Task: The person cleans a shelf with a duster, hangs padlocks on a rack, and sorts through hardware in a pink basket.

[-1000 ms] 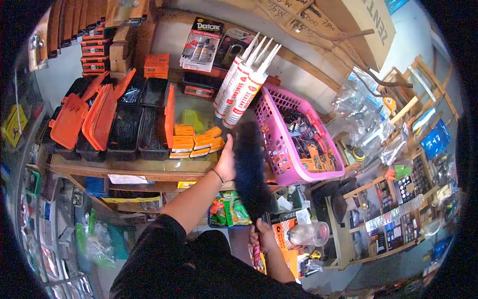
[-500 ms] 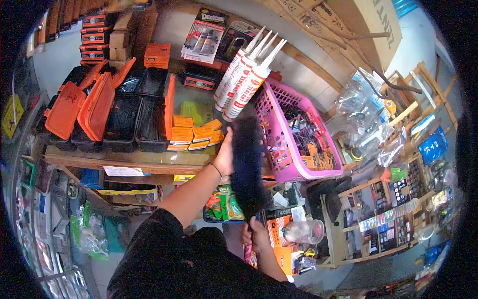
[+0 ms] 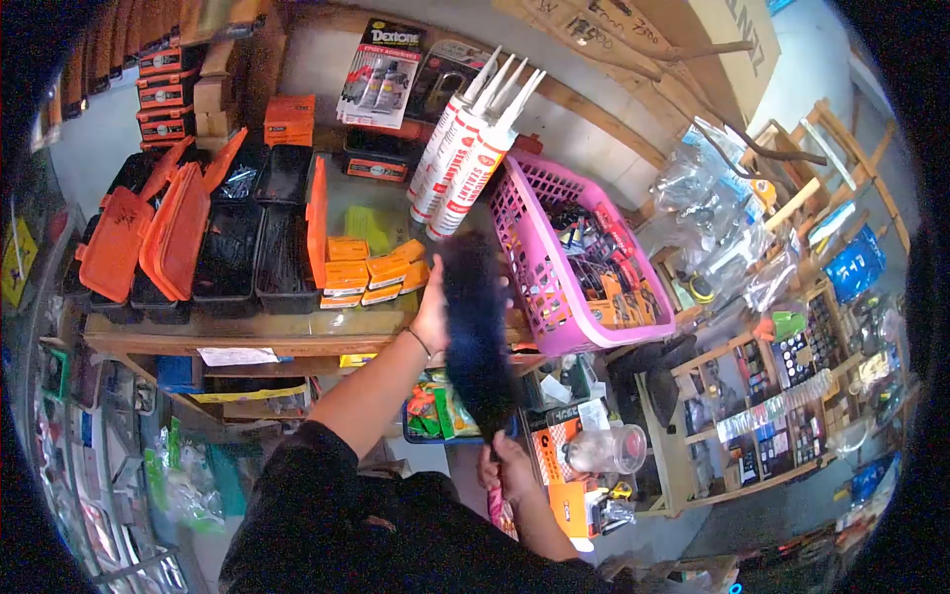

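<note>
A long dark object with soft, blurred edges, looking like a duster (image 3: 477,332), slants across the middle in front of the shelf. My left hand (image 3: 431,309) is round its upper part from behind, the palm side on the left and fingertips just showing at its right edge. At the lower end my right hand (image 3: 511,469) is closed round the handle, and a pink patterned piece (image 3: 502,510) sticks out below the fist. Beyond the duster's top stand white silicone sealant tubes (image 3: 463,178). A pink basket (image 3: 594,342) filled with small packets is just to the right.
Black boxes with orange lids (image 3: 175,233) line the shelf's left side, beside small orange-yellow boxes (image 3: 368,272). An epoxy adhesive card (image 3: 380,74) leans at the back. Lower right are a clear jar (image 3: 618,450) and a wooden compartment rack (image 3: 693,436).
The duster and my left hand have shifted slightly left, with the shelf items also sliding left in view. Both hands keep their hold.
</note>
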`<state>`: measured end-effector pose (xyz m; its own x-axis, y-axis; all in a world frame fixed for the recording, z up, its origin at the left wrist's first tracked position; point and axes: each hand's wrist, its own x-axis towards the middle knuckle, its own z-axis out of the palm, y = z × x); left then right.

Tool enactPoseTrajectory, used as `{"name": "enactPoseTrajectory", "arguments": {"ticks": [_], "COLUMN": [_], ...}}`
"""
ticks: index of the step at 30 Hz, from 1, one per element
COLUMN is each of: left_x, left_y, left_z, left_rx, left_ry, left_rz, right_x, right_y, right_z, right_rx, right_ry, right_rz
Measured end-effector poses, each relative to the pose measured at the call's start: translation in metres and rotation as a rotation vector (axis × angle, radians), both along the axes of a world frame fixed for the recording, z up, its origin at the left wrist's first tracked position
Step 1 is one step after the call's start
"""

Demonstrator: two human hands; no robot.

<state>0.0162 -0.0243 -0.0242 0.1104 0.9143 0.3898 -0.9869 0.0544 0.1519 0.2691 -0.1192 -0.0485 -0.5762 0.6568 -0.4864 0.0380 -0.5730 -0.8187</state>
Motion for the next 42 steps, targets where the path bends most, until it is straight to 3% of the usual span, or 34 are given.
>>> {"name": "enactPoseTrajectory", "arguments": {"ticks": [1,3,4,6,8,10,11,12,14,16,18,19,20,23,25,26,27,29,30,32,34,35,37,39,40,42], "left_x": [0.002,0.003,0.001,0.006,-0.002,0.006,0.001,0.001,0.0,0.003,0.004,0.005,0.002,0.003,0.002,0.003,0.003,-0.002,0.003,0.002,-0.001,0.003,-0.001,0.008,0.003,0.003], "left_y": [0.002,0.004,0.002,-0.002,0.003,0.001,0.002,-0.003,-0.001,0.009,0.005,0.004,0.005,0.003,0.005,0.003,0.003,0.003,0.009,0.009,0.015,0.001,0.009,0.007,0.003,-0.001], "left_z": [0.006,0.009,0.005,-0.001,-0.001,0.009,0.004,-0.003,-0.004,-0.002,-0.006,-0.011,-0.014,0.002,0.003,-0.009,-0.013,-0.006,-0.004,-0.003,-0.022,-0.009,-0.008,0.007,0.004,0.0], "left_rx": [-0.102,-0.236,0.114,0.163,0.084,-0.273,-0.125,0.063,0.143,-0.212,-0.237,-0.003,0.238,-0.125,-0.246,0.071,0.058,-0.044,-0.196,-0.23,0.12,0.217,-0.065,-0.248,-0.063,0.176], "left_ry": [0.002,0.017,0.017,-0.007,-0.042,0.07,0.099,0.064,0.016,-0.132,-0.115,-0.068,-0.023,-0.007,0.068,0.033,-0.025,-0.05,0.025,0.02,-0.007,-0.126,-0.043,0.071,0.106,0.033], "left_rz": [0.022,0.007,-0.005,0.077,-0.022,0.119,0.006,0.073,0.041,0.052,-0.03,0.014,0.062,0.027,0.047,0.058,0.014,-0.066,0.137,0.027,-0.009,-0.053,0.02,0.172,0.022,0.038], "right_x": [-0.003,-0.011,-0.014,-0.005,0.003,-0.005,-0.005,-0.005,0.001,0.002,-0.002,0.001,0.003,0.005,-0.004,-0.008,-0.004,0.001,0.005,-0.001,0.004,0.012,0.018,0.015,0.011,0.005], "right_y": [0.002,-0.012,-0.02,-0.012,0.007,-0.004,-0.012,-0.015,-0.001,0.01,-0.011,-0.012,-0.006,0.006,-0.012,-0.016,-0.013,0.006,0.01,-0.007,-0.013,-0.002,0.014,0.005,-0.004,-0.008], "right_z": [0.0,-0.004,-0.007,-0.014,-0.005,-0.008,-0.006,-0.003,0.008,0.005,0.002,0.002,0.004,0.003,0.003,0.007,0.0,0.002,0.002,0.001,0.001,-0.002,-0.003,-0.01,-0.011,-0.001], "right_rx": [-0.052,0.016,0.033,-0.002,0.067,0.114,0.063,0.022,0.123,0.112,0.135,0.065,0.074,0.135,0.167,0.248,0.078,0.138,0.177,0.162,0.041,0.097,0.135,0.126,0.121,-0.016], "right_ry": [0.024,-0.119,-0.156,-0.074,-0.045,-0.203,-0.164,-0.127,-0.266,-0.129,-0.255,-0.19,-0.189,-0.179,-0.25,-0.291,-0.166,-0.14,-0.116,-0.237,-0.25,-0.22,-0.138,-0.161,-0.187,-0.155], "right_rz": [-0.052,0.185,0.338,0.316,0.028,0.094,0.197,0.304,0.048,-0.015,0.179,0.374,0.371,-0.011,0.192,0.357,0.247,0.126,-0.005,0.158,0.324,0.219,0.012,0.172,0.316,0.284]}}
